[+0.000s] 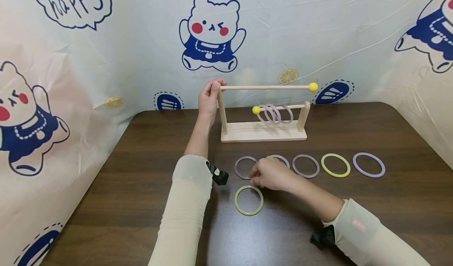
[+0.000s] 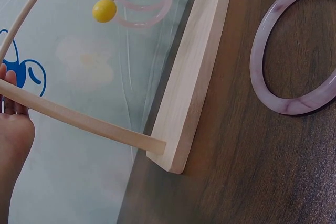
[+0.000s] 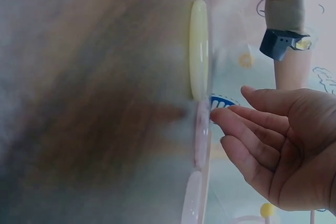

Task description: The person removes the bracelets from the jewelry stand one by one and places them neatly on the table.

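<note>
My left hand (image 1: 209,100) grips the top of the left post of a wooden bangle stand (image 1: 263,136), thumb in front. Several pale purple bangles (image 2: 144,24) hang on the stand's lower bar, which ends in a yellow ball. Low over the table, my right hand (image 1: 272,173) has loosely bent fingers and holds nothing. Its fingertips are right beside a greyish purple bangle (image 1: 236,167), and it partly covers another pale bangle (image 1: 282,157). A yellow-green bangle (image 1: 236,200) lies nearer, in front of that hand; it stands edge-on in the right wrist view.
To the right, in a row on the brown table (image 1: 134,187), lie a mauve bangle (image 1: 306,156), a yellow bangle (image 1: 336,175) and a lavender bangle (image 1: 369,175). The stand's bare upper bar (image 1: 265,87) ends in a yellow ball. A printed cloth (image 1: 148,53) rises behind.
</note>
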{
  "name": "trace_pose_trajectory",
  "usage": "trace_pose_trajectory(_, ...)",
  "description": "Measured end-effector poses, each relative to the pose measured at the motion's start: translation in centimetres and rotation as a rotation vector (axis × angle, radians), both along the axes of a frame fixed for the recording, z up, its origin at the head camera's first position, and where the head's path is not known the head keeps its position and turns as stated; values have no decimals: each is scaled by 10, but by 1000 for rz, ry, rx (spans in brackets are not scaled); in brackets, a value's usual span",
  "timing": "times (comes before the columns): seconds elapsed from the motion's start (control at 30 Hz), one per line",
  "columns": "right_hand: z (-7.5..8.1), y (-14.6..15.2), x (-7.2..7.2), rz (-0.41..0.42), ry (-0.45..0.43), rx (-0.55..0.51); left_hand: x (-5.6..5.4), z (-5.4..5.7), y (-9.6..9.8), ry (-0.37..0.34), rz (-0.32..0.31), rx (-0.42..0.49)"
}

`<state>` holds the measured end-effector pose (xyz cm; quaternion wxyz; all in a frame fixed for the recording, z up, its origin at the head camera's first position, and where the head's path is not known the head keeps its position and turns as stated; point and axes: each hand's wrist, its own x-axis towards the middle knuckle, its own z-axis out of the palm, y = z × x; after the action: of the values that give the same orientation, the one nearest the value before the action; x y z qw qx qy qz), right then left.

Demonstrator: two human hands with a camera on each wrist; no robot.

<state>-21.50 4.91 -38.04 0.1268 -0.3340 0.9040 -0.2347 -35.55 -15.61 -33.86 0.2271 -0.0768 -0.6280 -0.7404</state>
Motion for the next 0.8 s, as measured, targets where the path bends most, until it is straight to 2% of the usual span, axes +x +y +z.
trace_pose_trajectory(0.37,14,6,-9,-20,-36,-54,-1,0,1,19,-1,23)
trace_pose_trajectory(0.67,21,9,-14,-42,-20,-104,-1,0,0,2,-1,19)
trace_pose_trajectory(0.8,22,11,-18,-47,30,-111,-1,0,0,2,-1,18)
